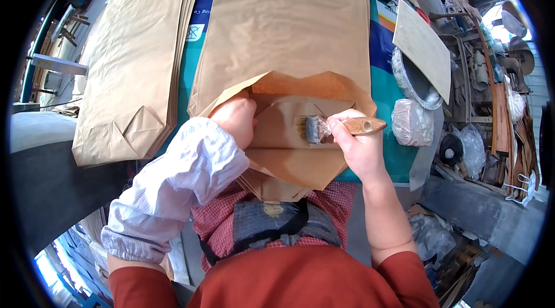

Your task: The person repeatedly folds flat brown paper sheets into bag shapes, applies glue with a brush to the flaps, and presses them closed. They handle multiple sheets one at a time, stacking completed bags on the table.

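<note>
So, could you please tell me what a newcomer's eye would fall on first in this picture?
Probably the wooden-handled brush, held in the right hand over the opened end of the middle brown paper bag, with the left hand at the opening's left side. Next might come the stack of brown bags on the left and the pale sleeve cover on the left forearm.

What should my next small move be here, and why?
Probably a light leftward stroke with the brush: your right hand holds it with the bristles pointing left over the bag's opened end, and your left hand is curled at that end's left side, beneath the raised edge.
</note>
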Demonstrator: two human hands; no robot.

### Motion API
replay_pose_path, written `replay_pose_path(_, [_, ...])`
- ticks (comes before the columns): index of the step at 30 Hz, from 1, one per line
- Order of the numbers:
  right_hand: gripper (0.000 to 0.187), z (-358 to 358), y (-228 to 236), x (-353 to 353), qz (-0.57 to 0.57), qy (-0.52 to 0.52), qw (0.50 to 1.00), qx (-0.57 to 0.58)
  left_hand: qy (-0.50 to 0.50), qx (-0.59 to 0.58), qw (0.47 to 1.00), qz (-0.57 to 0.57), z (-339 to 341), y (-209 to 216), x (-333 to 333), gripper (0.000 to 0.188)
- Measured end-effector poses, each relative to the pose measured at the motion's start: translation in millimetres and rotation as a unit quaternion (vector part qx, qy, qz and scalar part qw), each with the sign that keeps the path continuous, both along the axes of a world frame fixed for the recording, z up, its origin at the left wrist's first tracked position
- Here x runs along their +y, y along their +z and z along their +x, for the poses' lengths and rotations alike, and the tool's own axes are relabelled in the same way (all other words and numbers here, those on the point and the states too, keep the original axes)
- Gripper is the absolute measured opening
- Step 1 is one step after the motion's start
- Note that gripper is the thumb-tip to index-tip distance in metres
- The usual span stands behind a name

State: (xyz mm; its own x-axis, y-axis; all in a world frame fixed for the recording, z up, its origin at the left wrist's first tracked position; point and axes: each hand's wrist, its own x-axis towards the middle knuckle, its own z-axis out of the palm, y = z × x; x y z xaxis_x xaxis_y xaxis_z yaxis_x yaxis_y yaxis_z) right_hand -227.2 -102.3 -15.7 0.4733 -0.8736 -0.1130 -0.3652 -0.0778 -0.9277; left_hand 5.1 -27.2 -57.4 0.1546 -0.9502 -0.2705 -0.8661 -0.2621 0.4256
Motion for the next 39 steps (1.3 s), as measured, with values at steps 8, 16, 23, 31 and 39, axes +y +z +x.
replay_pose_path(8, [0.01,56,-27,20,0.012,0.056,0.992,-0.112,0.09,0.022,0.995,0.029,17,-28,-27,0.026])
replay_pose_path(16, [0.006,-36,-8,-7,-0.169,-0.005,0.967,0.189,-0.03,-0.142,0.989,-0.007,-23,4,-30,0.006])
replay_pose_path(23, [0.044,-35,-12,-45,0.036,-0.112,0.92,-0.374,-0.147,-0.305,0.931,-0.137,-45,3,-24,0.005])
replay_pose_path(31, [0.045,29,-123,-45,0.393,-0.039,0.651,-0.649,-0.279,-0.204,0.922,-0.172,-51,5,-17,0.007])
replay_pose_path(39, [0.046,27,-115,-47,0.419,0.031,0.636,-0.648,0.09,-0.219,0.967,-0.097,12,-35,28,0.062])
